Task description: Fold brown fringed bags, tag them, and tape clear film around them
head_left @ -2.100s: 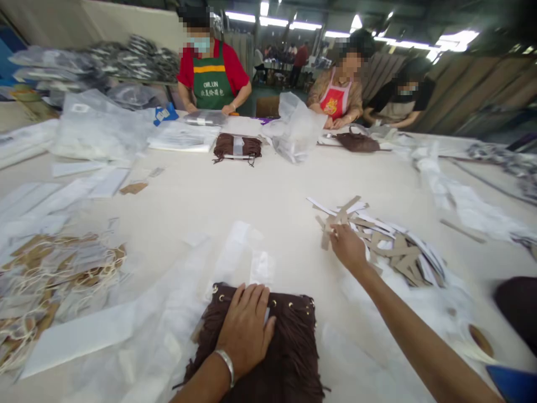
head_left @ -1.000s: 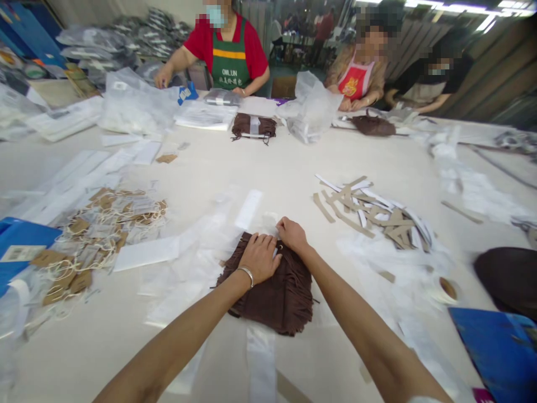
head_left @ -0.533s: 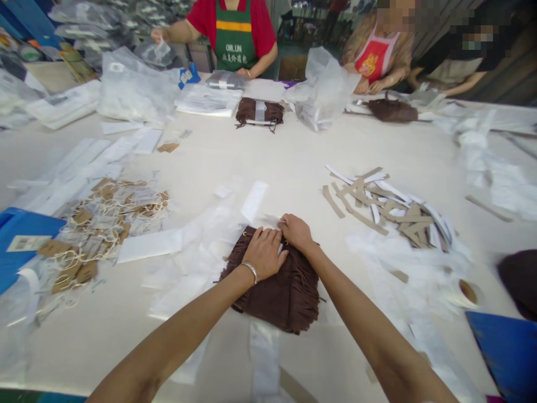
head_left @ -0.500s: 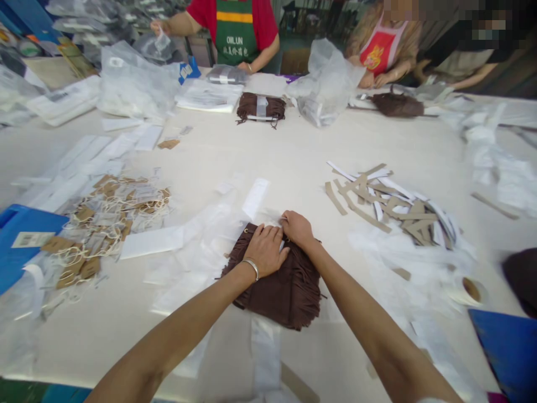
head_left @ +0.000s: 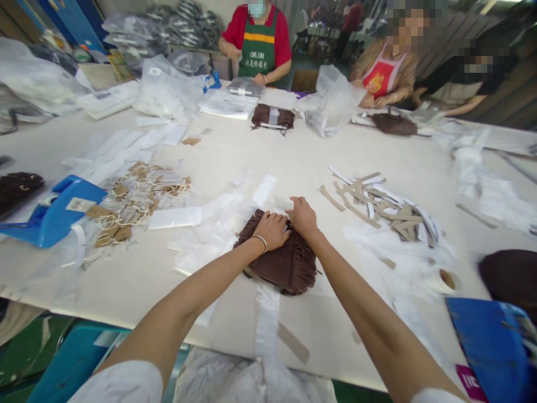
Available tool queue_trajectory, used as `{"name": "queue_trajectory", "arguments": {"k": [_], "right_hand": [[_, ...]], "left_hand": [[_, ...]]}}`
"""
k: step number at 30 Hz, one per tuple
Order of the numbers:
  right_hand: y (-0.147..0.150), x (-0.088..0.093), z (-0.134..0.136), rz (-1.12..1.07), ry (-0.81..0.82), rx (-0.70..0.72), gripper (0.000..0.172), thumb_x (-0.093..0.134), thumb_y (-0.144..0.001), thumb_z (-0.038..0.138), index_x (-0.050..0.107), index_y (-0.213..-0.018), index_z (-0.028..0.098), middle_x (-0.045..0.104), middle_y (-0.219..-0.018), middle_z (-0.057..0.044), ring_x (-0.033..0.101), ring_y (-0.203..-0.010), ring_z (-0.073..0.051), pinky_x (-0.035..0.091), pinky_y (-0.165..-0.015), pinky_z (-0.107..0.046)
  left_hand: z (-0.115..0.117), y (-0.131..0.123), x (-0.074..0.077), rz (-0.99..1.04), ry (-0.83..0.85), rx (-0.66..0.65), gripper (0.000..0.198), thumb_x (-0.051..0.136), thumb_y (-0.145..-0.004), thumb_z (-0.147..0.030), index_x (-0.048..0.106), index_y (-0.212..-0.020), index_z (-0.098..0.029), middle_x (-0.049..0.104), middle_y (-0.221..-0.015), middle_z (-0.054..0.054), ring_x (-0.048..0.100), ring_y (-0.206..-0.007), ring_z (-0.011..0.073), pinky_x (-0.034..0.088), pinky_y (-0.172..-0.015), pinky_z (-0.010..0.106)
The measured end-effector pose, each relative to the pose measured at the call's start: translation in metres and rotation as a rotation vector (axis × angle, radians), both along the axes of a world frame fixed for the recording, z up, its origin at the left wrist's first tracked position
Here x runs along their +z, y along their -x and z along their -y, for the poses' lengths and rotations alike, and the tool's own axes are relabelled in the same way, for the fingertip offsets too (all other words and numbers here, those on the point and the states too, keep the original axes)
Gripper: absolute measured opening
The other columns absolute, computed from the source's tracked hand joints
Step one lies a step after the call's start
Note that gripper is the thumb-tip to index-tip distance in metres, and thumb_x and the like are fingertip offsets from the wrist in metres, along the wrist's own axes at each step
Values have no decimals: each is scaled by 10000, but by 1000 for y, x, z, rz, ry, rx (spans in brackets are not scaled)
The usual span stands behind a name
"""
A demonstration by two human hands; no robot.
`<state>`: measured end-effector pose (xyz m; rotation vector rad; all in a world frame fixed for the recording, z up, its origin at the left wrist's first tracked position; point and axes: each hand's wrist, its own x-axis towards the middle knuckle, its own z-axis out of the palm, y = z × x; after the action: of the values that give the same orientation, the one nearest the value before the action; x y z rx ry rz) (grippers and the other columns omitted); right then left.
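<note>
A dark brown fringed bag lies flat on the table in front of me. My left hand rests palm down across its upper part, fingers stretched out on the surface. At the bag's upper right edge is my right hand, its fingers bent in a pinch. What sits between those fingertips is hidden. Metal eyelets show along the bag's top edge. Clear plastic and a white paper slip lie just beyond it, and a strip of white wrapping extends from below it.
String tags are heaped left, beside a blue tape dispenser. Grey and white strips are piled right, near a tape roll and blue bin. Across the table, co-workers stand behind a strapped brown bundle and plastic bags.
My view has shifted, bringing the table's near edge and more of the left side into sight. My right hand has lifted slightly at the bag's edge; my left stays on it.
</note>
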<state>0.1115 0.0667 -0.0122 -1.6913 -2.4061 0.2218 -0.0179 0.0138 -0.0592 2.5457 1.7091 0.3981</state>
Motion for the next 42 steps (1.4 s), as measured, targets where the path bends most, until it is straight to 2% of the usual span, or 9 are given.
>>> {"name": "queue_trajectory", "arguments": {"k": [5,8,10,15,20,26,32,35,42], "right_hand": [[-28,24,132,-129,-146,311,501,453,-946,378,373,-1406,197,502,-1368,-124,456,-1247,-251,385,-1031,-392],[-46,-2,193,16,-122,401,514,490,-931,355,407,-1413,199,486,-1406,-133,461,-1254,-291,401,-1023,-453],[-56,-25,207,65,-175,387,463,461,-946,280,439,-1400,193,486,-1412,-132,475,-1255,-287,420,-1011,-456],[-68,-46,197,2,-243,362,408,395,-965,172,487,-1363,186,573,-1334,-98,558,-1187,-194,449,-1003,-346],[-69,-44,190,39,-262,386,411,440,-919,105,560,-1294,221,617,-1280,-86,643,-1041,-183,509,-878,-302],[-66,-59,196,93,-339,450,372,464,-909,95,623,-1227,201,604,-1282,-148,628,-1086,-232,510,-905,-365],[-71,-66,205,78,-371,450,416,449,-924,104,562,-1309,213,533,-1370,-125,550,-1209,-238,471,-991,-401],[-67,-67,209,69,-397,397,410,448,-926,122,556,-1314,205,539,-1366,-123,537,-1214,-239,469,-992,-414],[-99,-69,204,124,-383,123,526,417,-876,54,465,-1382,190,494,-1403,-138,514,-1211,-253,468,-963,-421]], "left_hand": [[1,0,-4,36,11,20,439,399,-936,-411,532,-1235,-118,596,-1219,152,498,-1156,280,218,-1075,492],[2,2,5,45,20,8,467,420,-928,-433,525,-1249,-110,595,-1236,154,501,-1169,279,244,-1071,486],[12,8,19,48,9,-15,511,419,-928,-462,492,-1291,-110,556,-1306,154,467,-1225,274,263,-1076,468],[86,37,46,58,-73,-148,568,353,-958,-498,369,-1415,-161,412,-1470,102,310,-1373,188,230,-1140,363],[147,59,19,32,-56,-169,486,504,-917,-417,449,-1377,-268,487,-1427,63,380,-1348,224,258,-1126,469],[146,67,-15,-89,-113,-185,473,409,-930,-128,457,-1373,-285,489,-1432,40,372,-1368,175,294,-1120,445],[155,70,8,-103,-77,-244,626,446,-832,-54,387,-1424,-249,396,-1497,60,271,-1420,206,235,-1150,482],[162,51,20,-72,-104,-275,588,514,-854,-206,386,-1428,-210,335,-1528,86,180,-1448,252,128,-1173,534],[156,14,-7,-83,-107,-219,576,475,-912,-286,322,-1455,-169,311,-1539,86,231,-1434,224,168,-1175,467]]}}
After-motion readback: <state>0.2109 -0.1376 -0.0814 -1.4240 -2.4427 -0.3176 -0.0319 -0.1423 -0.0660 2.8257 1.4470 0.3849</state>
